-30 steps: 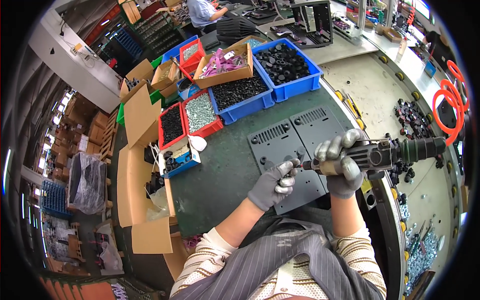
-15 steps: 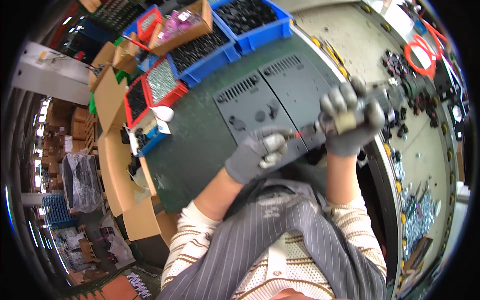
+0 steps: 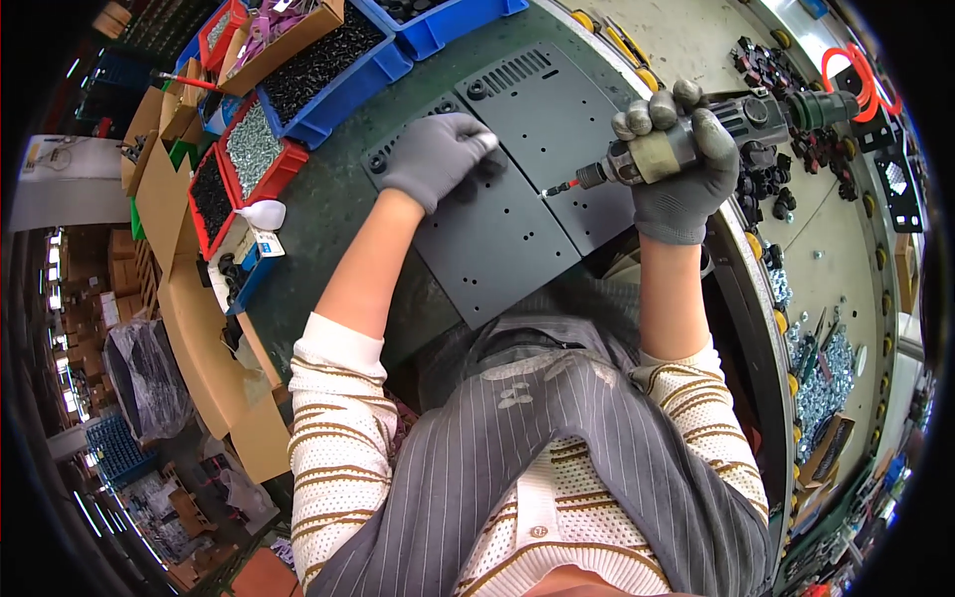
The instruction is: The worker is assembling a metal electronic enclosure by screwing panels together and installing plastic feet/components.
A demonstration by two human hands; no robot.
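My right hand (image 3: 686,164), in a grey glove, is wrapped round a power screwdriver (image 3: 751,119) that points left. Its thin bit (image 3: 565,186) has a small silvery screw at the tip, above the seam between two dark grey metal plates (image 3: 497,249). My left hand (image 3: 438,159), gloved too, is over the upper part of the left plate with its fingers drawn together. A dark shape shows under the fingertips; what they hold, if anything, is hidden. Both plates have slots and a black round piece (image 3: 477,90) near the far corners, plus small holes.
Blue bins (image 3: 328,80) of black parts and red bins (image 3: 254,149) of screws stand at the far left of the green table (image 3: 328,214). An opened cardboard box (image 3: 214,328) is at the left. Beyond the right edge, loose metal parts (image 3: 826,368) and an orange coiled hose (image 3: 860,75) lie.
My left hand has moved from beside the screwdriver bit up and left over the left plate. The screwdriver has swung round; its bit now points at the seam. The view has shifted.
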